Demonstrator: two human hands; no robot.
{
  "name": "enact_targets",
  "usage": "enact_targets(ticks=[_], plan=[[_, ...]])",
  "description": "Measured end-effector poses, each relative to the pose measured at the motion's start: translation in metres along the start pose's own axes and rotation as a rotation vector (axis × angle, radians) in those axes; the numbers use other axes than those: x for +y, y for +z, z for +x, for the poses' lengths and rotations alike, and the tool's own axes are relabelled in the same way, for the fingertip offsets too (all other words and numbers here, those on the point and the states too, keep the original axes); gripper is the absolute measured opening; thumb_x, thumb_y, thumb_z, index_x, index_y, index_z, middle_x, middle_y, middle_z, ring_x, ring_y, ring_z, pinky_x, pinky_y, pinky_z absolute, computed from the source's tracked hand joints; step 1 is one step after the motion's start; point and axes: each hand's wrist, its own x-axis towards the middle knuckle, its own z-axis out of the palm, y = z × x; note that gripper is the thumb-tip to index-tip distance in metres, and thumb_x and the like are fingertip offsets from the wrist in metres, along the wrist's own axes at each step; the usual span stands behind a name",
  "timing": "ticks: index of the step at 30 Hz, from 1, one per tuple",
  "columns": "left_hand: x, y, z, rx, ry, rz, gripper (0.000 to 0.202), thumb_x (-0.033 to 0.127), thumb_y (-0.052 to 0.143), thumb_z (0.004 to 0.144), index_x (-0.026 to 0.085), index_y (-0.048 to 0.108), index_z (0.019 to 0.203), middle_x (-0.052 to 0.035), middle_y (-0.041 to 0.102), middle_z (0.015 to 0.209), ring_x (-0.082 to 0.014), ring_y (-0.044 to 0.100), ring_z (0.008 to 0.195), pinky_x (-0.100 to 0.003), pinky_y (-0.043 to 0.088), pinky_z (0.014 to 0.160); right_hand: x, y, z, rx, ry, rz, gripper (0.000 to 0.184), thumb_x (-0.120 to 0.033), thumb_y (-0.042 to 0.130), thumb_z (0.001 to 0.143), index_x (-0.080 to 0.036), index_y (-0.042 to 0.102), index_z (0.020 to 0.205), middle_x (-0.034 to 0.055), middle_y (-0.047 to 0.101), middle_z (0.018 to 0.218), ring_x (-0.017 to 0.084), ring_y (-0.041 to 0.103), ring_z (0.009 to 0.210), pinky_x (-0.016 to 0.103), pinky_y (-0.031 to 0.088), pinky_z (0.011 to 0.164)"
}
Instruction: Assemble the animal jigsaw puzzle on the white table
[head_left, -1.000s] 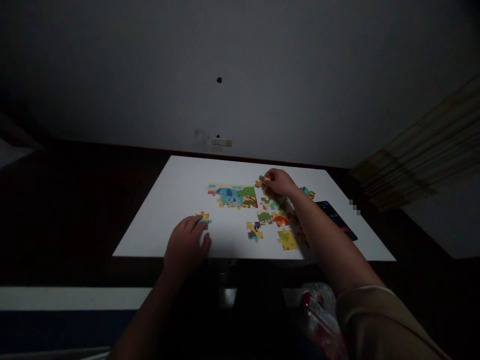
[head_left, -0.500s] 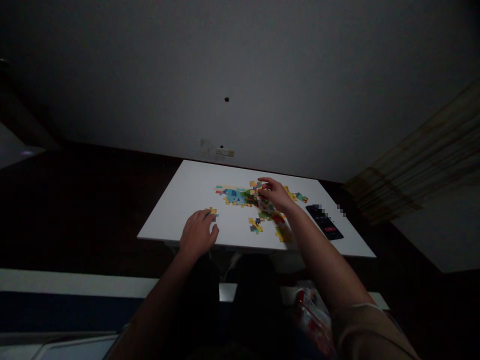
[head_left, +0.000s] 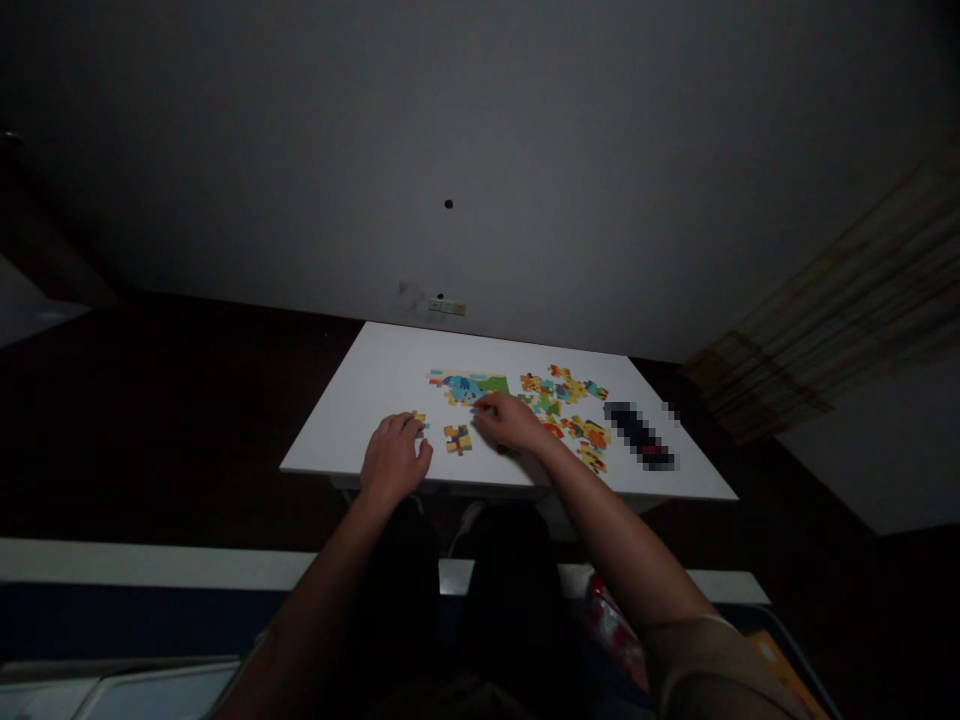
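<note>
My left hand (head_left: 394, 458) rests at the table's front left, fingers lightly bent and thumb apart. Its fingertips touch a small yellow puzzle piece (head_left: 420, 418), partly covered. My right hand (head_left: 510, 422) is low over the middle of the table, fingers drawn together at the lower edge of a joined puzzle section (head_left: 469, 387) with a blue animal and green ground. Whatever its fingertips pinch is hidden. Between my hands lies a yellow and grey puzzle piece (head_left: 457, 440). Several loose puzzle pieces (head_left: 585, 430) are scattered right of my right hand.
The white table (head_left: 345, 385) stands near a grey wall with a socket (head_left: 447, 306). A dark phone (head_left: 641, 435), partly pixelated, lies at the table's right. Beside my right leg is a red and clear plastic package (head_left: 611, 625).
My right hand has moved left and nearer to me, from the loose pieces to the joined section. A yellow and grey piece now lies between my hands. My left hand has barely moved.
</note>
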Motion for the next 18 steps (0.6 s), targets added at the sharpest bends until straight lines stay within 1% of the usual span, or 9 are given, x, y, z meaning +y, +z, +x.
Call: enact_targets(ticks=[1,4,6,7,9,11,15,17,18], plan=[[0.0,0.0,0.0,-0.001,0.005,0.005,0.024,0.019,0.054,0.091,0.022,0.068,0.11,-0.0151,0.065,0.125,-0.0348,0.058,0.12,-0.055,0.049,0.1,0.011,-0.01,0.003,0.035,0.051,-0.048,0.026,-0.036,0.062,0.092,-0.031,0.073,0.115,0.0073,0.073,0.12,0.026,0.066,0.11,0.039,0.051,0.094],[0.0,0.001,0.0,-0.006,0.025,0.001,0.027,0.02,0.055,0.091,0.023,0.067,0.115,-0.0144,0.063,0.129,-0.0342,0.056,0.124,-0.055,0.048,0.104,0.049,-0.043,0.014,0.145,0.282,-0.213,0.035,-0.03,0.054,0.096,-0.025,0.068,0.127,0.0103,0.071,0.125,0.028,0.063,0.118,0.042,0.049,0.1],[0.0,0.001,0.0,-0.013,0.035,-0.009,0.029,0.019,0.055,0.091,0.023,0.067,0.118,-0.0139,0.063,0.13,-0.0333,0.055,0.125,-0.055,0.047,0.106,0.073,-0.06,0.019,0.174,0.348,-0.256,0.041,-0.028,0.056,0.093,-0.021,0.066,0.133,0.0155,0.068,0.13,0.032,0.058,0.126,0.046,0.044,0.106],[0.0,0.001,0.001,-0.019,0.038,-0.01,0.03,0.018,0.055,0.091,0.023,0.067,0.118,-0.0138,0.063,0.13,-0.0327,0.055,0.125,-0.055,0.046,0.107,0.083,-0.065,0.022,0.164,0.363,-0.273,0.044,-0.028,0.06,0.091,-0.021,0.065,0.134,0.0166,0.066,0.131,0.033,0.056,0.129,0.048,0.043,0.108],[0.0,0.002,0.001,-0.035,0.049,-0.001,0.031,0.018,0.056,0.091,0.021,0.067,0.119,-0.0141,0.063,0.13,-0.0316,0.055,0.125,-0.054,0.046,0.109,0.098,-0.071,0.026,0.111,0.365,-0.312,0.049,-0.028,0.069,0.084,-0.025,0.065,0.133,0.0165,0.066,0.131,0.036,0.053,0.131,0.051,0.042,0.109],[0.0,0.001,0.001,-0.057,0.073,0.011,0.03,0.018,0.055,0.092,0.019,0.068,0.12,-0.0145,0.063,0.131,-0.031,0.054,0.126,-0.053,0.045,0.11,0.107,-0.071,0.031,0.056,0.352,-0.347,0.054,-0.028,0.075,0.079,-0.027,0.066,0.131,0.0156,0.066,0.131,0.037,0.051,0.133,0.052,0.041,0.11],[0.003,-0.004,0.0,-0.102,0.119,0.01,0.032,0.016,0.049,0.097,0.016,0.069,0.122,-0.0137,0.063,0.132,-0.0293,0.052,0.129,-0.05,0.043,0.11,0.117,-0.067,0.044,0.019,0.316,-0.352,0.062,-0.024,0.079,0.074,-0.024,0.064,0.135,0.0171,0.066,0.13,0.04,0.046,0.137,0.053,0.039,0.111],[0.005,-0.007,0.0,-0.119,0.121,0.001,0.034,0.016,0.046,0.098,0.015,0.069,0.123,-0.0137,0.063,0.131,-0.0285,0.052,0.129,-0.049,0.043,0.11,0.12,-0.067,0.049,0.016,0.294,-0.348,0.061,-0.024,0.079,0.074,-0.023,0.064,0.134,0.0172,0.066,0.13,0.04,0.049,0.134,0.053,0.04,0.11],[0.005,-0.008,0.0,-0.125,0.119,-0.004,0.034,0.015,0.046,0.098,0.014,0.069,0.123,-0.0138,0.063,0.131,-0.0283,0.052,0.129,-0.049,0.043,0.11,0.122,-0.067,0.051,0.023,0.283,-0.323,0.057,-0.024,0.078,0.075,-0.022,0.066,0.13,0.017,0.066,0.129,0.039,0.052,0.13,0.052,0.041,0.109]])
